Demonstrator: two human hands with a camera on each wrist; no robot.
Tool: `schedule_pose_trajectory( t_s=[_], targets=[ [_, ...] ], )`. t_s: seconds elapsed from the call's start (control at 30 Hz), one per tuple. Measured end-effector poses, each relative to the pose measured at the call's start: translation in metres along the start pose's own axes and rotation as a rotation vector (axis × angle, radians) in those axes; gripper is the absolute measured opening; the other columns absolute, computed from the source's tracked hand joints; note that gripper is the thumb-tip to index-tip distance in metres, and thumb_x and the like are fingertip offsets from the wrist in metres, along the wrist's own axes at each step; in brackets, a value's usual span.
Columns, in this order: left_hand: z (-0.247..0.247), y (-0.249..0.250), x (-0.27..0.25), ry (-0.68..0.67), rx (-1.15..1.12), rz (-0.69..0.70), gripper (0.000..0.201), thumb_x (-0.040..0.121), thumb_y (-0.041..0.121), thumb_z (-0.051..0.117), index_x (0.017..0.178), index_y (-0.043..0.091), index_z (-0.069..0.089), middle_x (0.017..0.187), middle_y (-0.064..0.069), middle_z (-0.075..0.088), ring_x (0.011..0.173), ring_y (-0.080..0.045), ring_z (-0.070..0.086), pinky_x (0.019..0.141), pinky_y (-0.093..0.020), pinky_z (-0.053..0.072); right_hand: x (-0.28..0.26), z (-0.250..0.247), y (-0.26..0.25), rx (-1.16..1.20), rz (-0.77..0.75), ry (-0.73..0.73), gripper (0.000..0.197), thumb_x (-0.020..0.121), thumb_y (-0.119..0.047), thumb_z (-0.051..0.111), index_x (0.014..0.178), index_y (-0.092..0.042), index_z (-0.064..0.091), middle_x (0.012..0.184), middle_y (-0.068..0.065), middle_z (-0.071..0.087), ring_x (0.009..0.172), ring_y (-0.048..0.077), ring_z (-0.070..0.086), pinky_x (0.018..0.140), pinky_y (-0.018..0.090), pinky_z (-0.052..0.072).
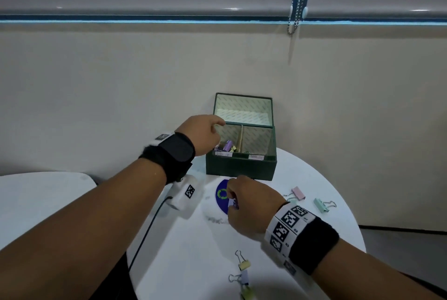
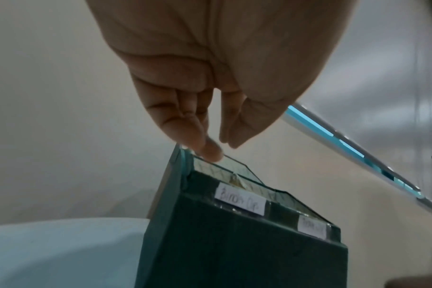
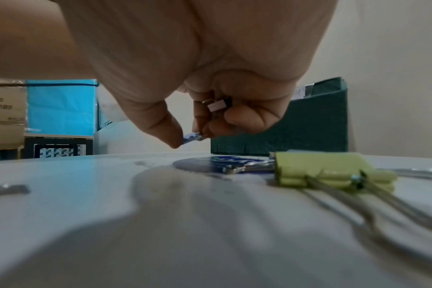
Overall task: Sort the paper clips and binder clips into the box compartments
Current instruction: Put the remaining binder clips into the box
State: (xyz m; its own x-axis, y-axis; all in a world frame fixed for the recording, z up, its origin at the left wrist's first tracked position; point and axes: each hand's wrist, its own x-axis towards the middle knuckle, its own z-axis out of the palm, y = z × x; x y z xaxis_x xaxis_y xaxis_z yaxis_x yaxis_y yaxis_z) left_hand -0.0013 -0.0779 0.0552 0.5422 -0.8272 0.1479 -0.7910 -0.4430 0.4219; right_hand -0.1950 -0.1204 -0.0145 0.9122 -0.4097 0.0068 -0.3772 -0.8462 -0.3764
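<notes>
Binder clips (image 1: 228, 146), head view: several already lie in the left compartment of the green box (image 1: 240, 165), which sits at 12 o'clock on the white table (image 1: 188, 251); a lilac one lies uppermost; the right compartment's contents I cannot make out; by my reckoning the sort is partway done. Still loose: pink clip (image 1: 298, 193) and mint clip (image 1: 321, 204) at 3 o'clock of my right hand (image 1: 249, 207); yellow clip (image 1: 244, 264), a pale blue and a green one at 6 o'clock.

Left wrist view: left hand (image 2: 210, 78) over the box's left rim, fingers (image 2: 207, 148) loosely extended, holding nothing, one tip at the lid (image 2: 222, 167) edge; handwritten labels (image 2: 239, 201) front each compartment.

Right wrist view: right hand's thumb and forefinger pinch a small bluish clip (image 3: 191, 137); the curled fingers also trap a silvery piece (image 3: 218, 105), kind uncertain; a green binder clip (image 3: 328, 169) lies on the table at 4 o'clock.
</notes>
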Motion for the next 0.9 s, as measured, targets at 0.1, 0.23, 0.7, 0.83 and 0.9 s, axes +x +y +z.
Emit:
schedule_pose_trajectory(
  t_s=[0.1,0.23,0.7,0.83,0.9],
  targets=[
    [0.006,-0.004,-0.025,0.102,-0.026,0.010,0.019,0.091,0.022,0.053,0.102,0.028,0.067,0.097,0.008,0.064,0.088,-0.014,0.060,0.076,-0.025,0.045,0.003,0.000,0.001,0.040,-0.029,0.037,0.019,0.088,-0.025,0.064,0.096,-0.028,0.047,0.098,-0.011,0.049,0.090,0.011,0.051,0.078,0.025,0.050],
    [0.025,-0.011,-0.058,-0.077,0.154,-0.001,0.018,0.090,0.027,0.049,0.088,0.024,0.066,0.087,0.003,0.067,0.080,-0.019,0.061,0.073,-0.030,0.051,0.017,-0.011,0.004,0.071,-0.074,0.076,0.011,0.090,-0.023,0.062,0.098,-0.023,0.055,0.096,-0.006,0.052,0.083,0.016,0.056,0.073,0.030,0.051],
    [0.070,0.004,-0.116,-0.412,-0.017,0.129,0.018,0.092,0.029,0.057,0.106,0.024,0.066,0.111,0.004,0.062,0.100,-0.015,0.058,0.091,-0.028,0.051,0.107,-0.058,-0.003,-0.080,-0.009,0.102,0.051,0.096,-0.020,0.059,0.146,-0.022,0.046,0.155,0.002,0.040,0.137,0.027,0.043,0.102,0.037,0.041],
    [0.061,0.008,-0.120,-0.426,0.042,0.255,0.026,0.091,0.036,0.059,0.116,0.029,0.063,0.116,0.008,0.058,0.102,-0.013,0.055,0.089,-0.025,0.047,0.082,-0.061,0.003,-0.074,-0.086,0.196,0.043,0.095,-0.015,0.057,0.137,-0.021,0.057,0.154,0.004,0.042,0.140,0.027,0.040,0.112,0.042,0.040],
    [0.053,0.014,-0.124,-0.453,0.080,0.384,0.032,0.089,0.042,0.063,0.120,0.033,0.061,0.113,0.012,0.057,0.100,-0.010,0.055,0.086,-0.023,0.045,0.060,-0.064,0.011,-0.088,-0.142,0.187,0.033,0.093,-0.012,0.059,0.125,-0.018,0.065,0.134,0.007,0.057,0.122,0.026,0.053,0.104,0.043,0.046]
  ],
)
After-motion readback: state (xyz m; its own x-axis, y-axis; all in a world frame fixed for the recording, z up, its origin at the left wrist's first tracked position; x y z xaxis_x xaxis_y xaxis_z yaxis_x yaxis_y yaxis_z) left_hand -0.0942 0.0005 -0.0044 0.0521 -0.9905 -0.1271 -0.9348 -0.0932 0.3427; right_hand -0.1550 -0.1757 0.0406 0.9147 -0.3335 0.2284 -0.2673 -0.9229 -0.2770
